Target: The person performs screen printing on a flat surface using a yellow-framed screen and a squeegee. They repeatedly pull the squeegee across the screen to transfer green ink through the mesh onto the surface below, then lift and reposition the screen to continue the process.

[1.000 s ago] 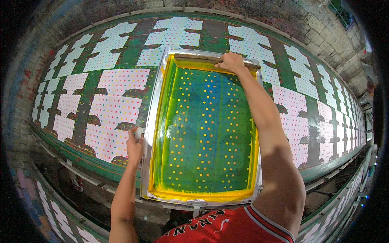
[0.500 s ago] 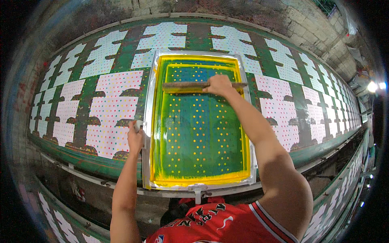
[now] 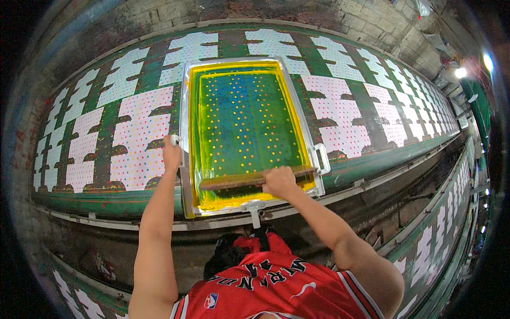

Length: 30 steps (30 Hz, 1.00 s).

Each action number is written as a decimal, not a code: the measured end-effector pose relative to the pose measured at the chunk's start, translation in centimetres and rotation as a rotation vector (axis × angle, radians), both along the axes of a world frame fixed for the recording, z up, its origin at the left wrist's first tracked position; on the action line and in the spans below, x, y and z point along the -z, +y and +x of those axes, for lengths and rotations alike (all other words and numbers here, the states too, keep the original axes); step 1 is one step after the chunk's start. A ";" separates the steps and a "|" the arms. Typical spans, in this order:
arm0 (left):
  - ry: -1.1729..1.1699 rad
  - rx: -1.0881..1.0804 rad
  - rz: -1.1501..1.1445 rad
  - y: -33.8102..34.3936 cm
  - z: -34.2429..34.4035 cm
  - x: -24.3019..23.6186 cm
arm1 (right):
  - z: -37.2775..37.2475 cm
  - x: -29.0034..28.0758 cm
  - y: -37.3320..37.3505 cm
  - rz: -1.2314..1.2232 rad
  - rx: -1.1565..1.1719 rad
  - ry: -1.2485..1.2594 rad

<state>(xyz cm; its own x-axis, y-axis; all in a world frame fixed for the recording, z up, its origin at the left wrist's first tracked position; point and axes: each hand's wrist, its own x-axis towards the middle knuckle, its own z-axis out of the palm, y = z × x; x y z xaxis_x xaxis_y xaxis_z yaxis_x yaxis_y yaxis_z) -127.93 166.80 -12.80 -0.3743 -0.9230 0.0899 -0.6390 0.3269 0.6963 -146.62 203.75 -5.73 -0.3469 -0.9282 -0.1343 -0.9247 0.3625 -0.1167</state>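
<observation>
A silk-screen frame (image 3: 185, 111) with a silver metal rim lies on the long green table. Its green mesh (image 3: 244, 122) carries rows of small yellow-orange dots and is bordered by thick yellow ink. My right hand (image 3: 280, 182) is closed around the wooden squeegee (image 3: 228, 182), which lies across the mesh at the near end. On the left side, my left hand (image 3: 171, 155) is closed on the frame's white side handle (image 3: 175, 140), its fingers partly hidden. A matching white handle (image 3: 322, 159) on the right side is free. A metal bracket (image 3: 254, 211) projects from the frame's near edge.
White cut fabric pieces with coloured dots (image 3: 141, 138) lie in rows left of the frame, and more dotted pieces (image 3: 337, 114) lie to its right. A metal rail (image 3: 366, 185) runs along the table's near edge. Another table with pieces (image 3: 441, 234) stands at lower right.
My right hand has drawn the squeegee from the far end of the mesh to the near end. My left hand keeps its hold on the side handle. The head view has shifted.
</observation>
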 end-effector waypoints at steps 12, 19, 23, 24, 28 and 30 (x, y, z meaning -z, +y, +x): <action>-0.140 -0.034 -0.003 0.4 -0.4 -0.8 | 5.9 0.7 6.6 -0.245 -0.161 -0.013; -0.190 -0.063 -0.030 0.3 -0.5 -0.8 | 1.3 0.3 9.9 -0.299 0.029 -0.473; -0.173 -0.037 -0.048 0.0 -0.6 -0.5 | -7.1 -0.1 13.2 -0.498 0.450 -0.394; -0.201 -0.031 -0.048 -0.2 -0.6 -0.4 | -9.4 0.1 13.8 -0.473 0.572 -0.304; -0.240 -0.049 -0.115 -0.6 -0.6 0.3 | -15.0 2.6 15.0 -0.616 0.686 -0.292; -0.269 -0.055 -0.105 -0.8 -0.5 0.6 | -16.7 4.0 14.8 -0.542 0.750 -0.458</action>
<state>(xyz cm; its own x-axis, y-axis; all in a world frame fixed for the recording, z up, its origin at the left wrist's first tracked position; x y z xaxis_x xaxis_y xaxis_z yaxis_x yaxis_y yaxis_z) -128.47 166.03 -13.37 -0.3468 -0.9336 0.0902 -0.8149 0.3475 0.4639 -163.33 218.60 -9.73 -0.8826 -0.4693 -0.0273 -0.3081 0.6214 -0.7204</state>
